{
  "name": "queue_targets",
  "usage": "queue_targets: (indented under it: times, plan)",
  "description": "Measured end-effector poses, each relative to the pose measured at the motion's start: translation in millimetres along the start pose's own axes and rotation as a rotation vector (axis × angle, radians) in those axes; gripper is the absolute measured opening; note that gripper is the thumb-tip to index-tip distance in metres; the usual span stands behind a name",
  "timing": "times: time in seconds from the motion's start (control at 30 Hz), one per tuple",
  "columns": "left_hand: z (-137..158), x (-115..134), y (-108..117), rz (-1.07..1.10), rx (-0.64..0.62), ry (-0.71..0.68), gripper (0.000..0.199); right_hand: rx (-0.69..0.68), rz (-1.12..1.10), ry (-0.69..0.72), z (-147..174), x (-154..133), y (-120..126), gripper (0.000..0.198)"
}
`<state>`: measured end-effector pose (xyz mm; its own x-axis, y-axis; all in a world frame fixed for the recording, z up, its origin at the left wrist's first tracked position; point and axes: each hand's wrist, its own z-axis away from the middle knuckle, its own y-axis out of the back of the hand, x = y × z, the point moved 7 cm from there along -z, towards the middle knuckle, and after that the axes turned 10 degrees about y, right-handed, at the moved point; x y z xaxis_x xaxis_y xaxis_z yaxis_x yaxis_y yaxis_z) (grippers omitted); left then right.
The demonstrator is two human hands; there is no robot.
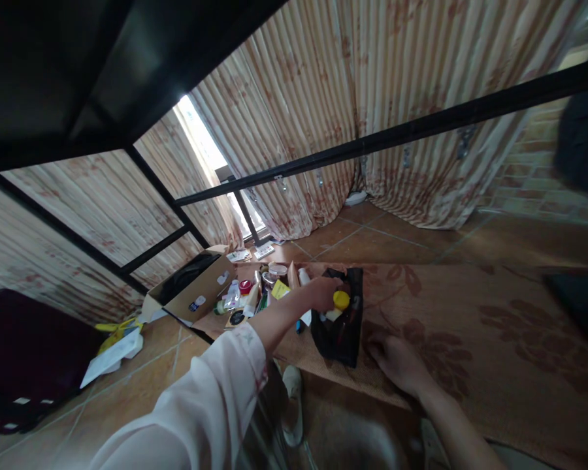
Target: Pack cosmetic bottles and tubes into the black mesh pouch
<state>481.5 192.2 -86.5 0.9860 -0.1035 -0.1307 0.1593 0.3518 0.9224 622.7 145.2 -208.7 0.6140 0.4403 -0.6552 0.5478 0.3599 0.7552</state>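
Note:
A small black bag (350, 346) lies with its mouth open on the brown patterned mat (436, 294). My left hand (326, 294) reaches over the bag's mouth; its fingers are partly hidden, so its grip does not show. Right beside those fingers is a round yellow object (342, 300), inside the bag's mouth. To the right of the bag, my right hand (396, 362) rests on the mat, fingers loosely bent and thumb apart, nothing seen in it. Left of the bag lies a cluster of cosmetics, including a red-lidded jar (245, 287), a yellow packet (279, 290) and a pale tube (251, 300).
An open cardboard box (200, 290) with dark contents stands beyond the cosmetics. Black metal bars (323, 155) cross above the mat, before striped curtains (294, 117). A dark suitcase (29, 359) stands at the left. A dark flat object (575, 303) lies at the right.

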Motion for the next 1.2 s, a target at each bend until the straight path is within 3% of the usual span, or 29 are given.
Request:
queue_targets:
  times: [0.1,0.2,0.27,0.33,0.4,0.53,0.67,1.03,1.2]
  plan:
    - [14.6,-25.2,17.2,0.22,0.135,0.0,0.061,-0.027,0.016,0.002,-1.5,4.9,-4.1,0.027]
    - [35.1,-62.4,10.8,0.591,0.256,0.028,0.047,-0.034,0.031,0.011,-3.0,9.5,-7.6,0.027]
    - [48.0,-91.9,-11.0,0.81,0.313,0.134,0.047,-0.03,0.033,0.018,-3.4,12.4,-10.0,0.027]
    - [58.9,-115.9,-45.8,1.037,0.293,0.262,0.044,-0.019,0.029,0.031,-3.1,14.9,-12.4,0.028]
    - [68.8,-126.9,-79.8,1.103,0.267,0.323,0.036,0.002,0.022,0.041,-2.5,17.6,-14.2,0.028]
    - [82.7,-127.1,-133.9,1.187,0.207,0.396,0.028,0.024,0.015,0.026,-1.5,24.5,-17.0,0.03]
    - [79.8,-116.1,-158.5,1.248,0.174,0.391,0.025,-0.001,0.005,-0.028,-0.8,31.1,-18.8,0.034]
    - [62.5,-116.3,-165.7,1.178,0.219,0.397,0.021,0.035,0.028,-0.142,1.0,46.8,-18.4,0.045]
    - [63.6,-113.7,-166.6,1.115,0.233,0.411,0.023,0.117,-0.006,-0.142,6.9,46.8,-14.1,0.047]
